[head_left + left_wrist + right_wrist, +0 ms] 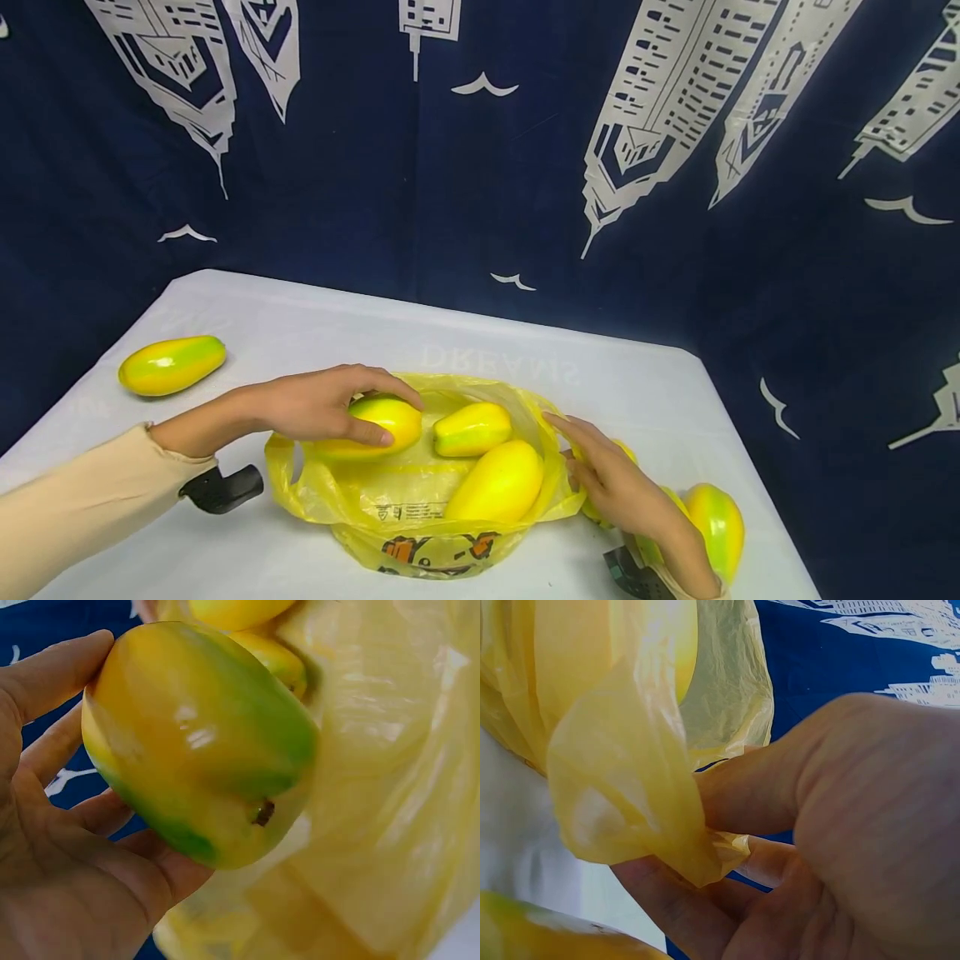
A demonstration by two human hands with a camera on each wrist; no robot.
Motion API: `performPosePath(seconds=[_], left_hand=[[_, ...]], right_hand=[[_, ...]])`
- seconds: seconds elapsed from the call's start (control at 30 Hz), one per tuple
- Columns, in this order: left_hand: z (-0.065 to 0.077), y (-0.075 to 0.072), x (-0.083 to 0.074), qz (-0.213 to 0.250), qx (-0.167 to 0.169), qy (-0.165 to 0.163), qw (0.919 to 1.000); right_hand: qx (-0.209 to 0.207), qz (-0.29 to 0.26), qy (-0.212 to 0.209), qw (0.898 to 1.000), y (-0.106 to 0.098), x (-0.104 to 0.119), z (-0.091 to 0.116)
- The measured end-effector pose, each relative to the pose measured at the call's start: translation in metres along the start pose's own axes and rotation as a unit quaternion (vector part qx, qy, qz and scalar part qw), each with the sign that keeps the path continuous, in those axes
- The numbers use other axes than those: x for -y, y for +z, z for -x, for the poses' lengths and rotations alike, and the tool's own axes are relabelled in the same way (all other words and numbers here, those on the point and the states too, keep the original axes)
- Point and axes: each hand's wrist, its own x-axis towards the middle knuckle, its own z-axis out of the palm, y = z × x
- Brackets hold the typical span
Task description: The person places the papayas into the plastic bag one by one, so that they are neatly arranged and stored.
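Observation:
A yellow plastic bag (397, 485) with a printed front stands with its mouth open. My left hand (315, 404) grips a yellow-green papaya (405, 423) over the bag's left side. In the left wrist view, that papaya (195, 742) shows its stem end, with fingers and thumb spread around it. Inside the bag lie a smaller papaya (474, 429) and a plump yellow fruit (501, 483). At the bag's right edge, my right hand (611, 483) pinches the plastic. Its thumb and fingers hold a gathered flap of the bag (630, 780) in the right wrist view.
Another papaya (172, 365) lies on the white-covered table (300, 312) at the far left. More yellow-green fruit (716, 529) sits at the right, partly behind my right forearm. A dark blue printed cloth (360, 192) hangs behind the table.

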Motion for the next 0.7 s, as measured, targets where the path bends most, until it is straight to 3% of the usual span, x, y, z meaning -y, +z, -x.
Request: performPosePath(seconds=[0.23, 0.5, 0.7], left_hand=[[-0.019, 0.007, 0.012, -0.03, 0.007, -0.001, 0.9995], [-0.038, 0.018, 0.026, -0.054, -0.009, 0.021, 0.9983], [-0.048, 0.024, 0.034, -0.075, -0.02, 0.014, 0.9969]], right_hand=[[0.006, 0.001, 0.015, 1.0, 0.0, 0.001, 0.0], [0.002, 0.0, 0.002, 1.0, 0.0, 0.001, 0.0], [0.006, -0.002, 0.013, 1.0, 0.0, 0.001, 0.0]])
